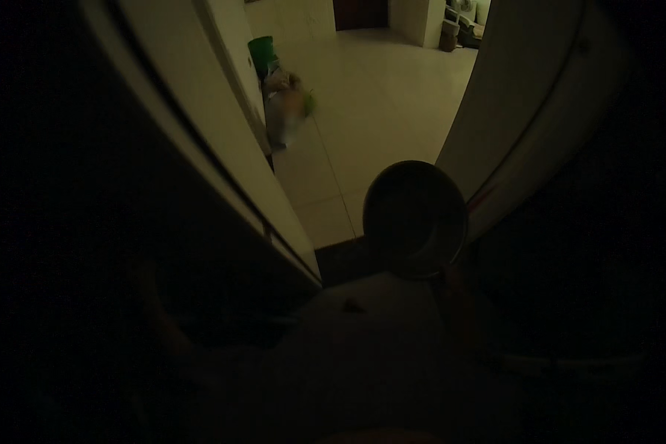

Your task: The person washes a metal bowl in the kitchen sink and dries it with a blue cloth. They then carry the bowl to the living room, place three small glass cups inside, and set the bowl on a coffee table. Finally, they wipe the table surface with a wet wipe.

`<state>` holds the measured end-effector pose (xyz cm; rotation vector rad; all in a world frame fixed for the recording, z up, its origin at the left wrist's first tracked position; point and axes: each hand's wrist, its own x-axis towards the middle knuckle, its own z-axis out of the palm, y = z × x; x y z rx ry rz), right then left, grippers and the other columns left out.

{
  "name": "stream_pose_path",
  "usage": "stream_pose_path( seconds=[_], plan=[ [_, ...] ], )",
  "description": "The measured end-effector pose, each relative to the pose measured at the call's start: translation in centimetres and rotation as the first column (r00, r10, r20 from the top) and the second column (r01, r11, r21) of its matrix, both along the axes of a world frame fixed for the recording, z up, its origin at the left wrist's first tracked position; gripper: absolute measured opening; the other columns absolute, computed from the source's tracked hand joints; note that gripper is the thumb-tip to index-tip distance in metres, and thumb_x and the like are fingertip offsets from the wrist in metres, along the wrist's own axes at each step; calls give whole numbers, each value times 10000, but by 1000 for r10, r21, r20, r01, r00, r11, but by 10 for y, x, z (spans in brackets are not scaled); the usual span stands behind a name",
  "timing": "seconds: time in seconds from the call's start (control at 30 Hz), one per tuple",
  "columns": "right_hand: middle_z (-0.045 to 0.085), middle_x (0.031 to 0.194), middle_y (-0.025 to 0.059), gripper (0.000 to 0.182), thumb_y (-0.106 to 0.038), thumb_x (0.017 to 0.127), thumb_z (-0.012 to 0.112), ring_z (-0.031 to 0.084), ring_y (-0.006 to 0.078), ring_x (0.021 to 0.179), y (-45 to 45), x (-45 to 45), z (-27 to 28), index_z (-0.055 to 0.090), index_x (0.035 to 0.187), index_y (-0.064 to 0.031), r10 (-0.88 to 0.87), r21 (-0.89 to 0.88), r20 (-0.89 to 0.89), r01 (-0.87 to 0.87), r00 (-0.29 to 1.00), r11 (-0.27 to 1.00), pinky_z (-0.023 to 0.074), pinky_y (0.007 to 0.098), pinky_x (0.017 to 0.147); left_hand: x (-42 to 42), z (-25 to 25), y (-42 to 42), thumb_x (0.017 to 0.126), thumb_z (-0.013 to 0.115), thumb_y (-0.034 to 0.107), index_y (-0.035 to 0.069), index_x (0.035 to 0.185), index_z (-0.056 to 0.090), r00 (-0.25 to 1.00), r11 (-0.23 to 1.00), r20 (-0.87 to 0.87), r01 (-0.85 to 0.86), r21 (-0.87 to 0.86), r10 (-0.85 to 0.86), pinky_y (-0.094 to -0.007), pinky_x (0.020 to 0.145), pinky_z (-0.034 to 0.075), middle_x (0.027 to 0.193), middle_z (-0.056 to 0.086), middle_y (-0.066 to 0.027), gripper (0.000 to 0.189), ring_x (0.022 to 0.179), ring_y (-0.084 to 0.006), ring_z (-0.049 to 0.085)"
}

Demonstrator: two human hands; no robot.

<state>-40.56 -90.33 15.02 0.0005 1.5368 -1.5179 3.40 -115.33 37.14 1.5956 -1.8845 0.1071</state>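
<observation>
A round, dark basin or bowl (415,219) is tilted up in front of my body, just right of the middle. My right hand (450,278) is shut on its lower right rim; the fingers are barely visible in the dark. My left arm reaches out at the lower left, and my left hand (141,269) is a very dim shape beside the dark inner side of the doorway. Whether it touches or holds anything cannot be made out. The pale front of my shirt (388,299) shows below the basin.
A narrow doorway with a pale frame (238,172) at left opens onto a tiled floor (366,111). Along the left wall stand a green bin (262,54) and several bags (289,102). A dark door (361,14) and a fan (465,5) lie beyond.
</observation>
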Motion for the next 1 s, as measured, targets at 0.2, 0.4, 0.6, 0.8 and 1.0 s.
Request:
stream_pose_path(
  seconds=[0.2, 0.4, 0.6, 0.8, 1.0],
  plan=[
    [503, 1090, 142, 378, -186, 811, 550, 519, 277, 943, -120, -66, 25, 470, 1114, 25, 128, -36, 33, -127, 991, 991, 446, 425, 806, -48, -71, -43, 782, 555, 259, 119, 1363, 147, 965, 970, -229, 172, 170, -130, -351, 524, 437, 692, 595, -103, 723, 548, -242, 543],
    [553, 853, 113, 169, -126, 789, 556, 573, 225, 767, -258, -101, 30, 530, 904, -5, 204, -113, 183, -186, 962, 976, 498, 351, 653, -87, -142, -88, 783, 558, 263, 115, 1348, 169, 940, 866, -340, 196, 460, -32, -348, 526, 437, 694, 595, -100, 701, 552, -236, 541],
    [552, 742, 97, 139, -125, 767, 575, 582, 206, 681, -441, -172, 16, 543, 822, -1, 343, -183, 265, -302, 901, 936, 521, 342, 630, -146, -206, -181, 783, 560, 266, 111, 1332, 191, 940, 729, -328, 157, 667, 97, -345, 528, 436, 697, 596, -96, 680, 556, -231, 540],
    [559, 739, 103, 142, -124, 771, 557, 588, 212, 636, -598, -240, 27, 535, 828, 4, 358, -201, 290, -309, 887, 929, 525, 321, 586, -216, -235, -283, 784, 563, 270, 107, 1317, 213, 938, 611, -229, 24, 791, 259, -342, 530, 436, 699, 596, -93, 658, 560, -225, 539],
    [566, 745, 98, 125, -118, 776, 536, 600, 210, 643, -731, -317, 47, 522, 838, -10, 340, -272, 312, -260, 887, 927, 527, 294, 564, -274, -248, -405, 784, 566, 274, 102, 1301, 235, 934, 518, -188, 3, 855, 304, -339, 532, 435, 702, 596, -90, 637, 564, -219, 538]
  ],
)
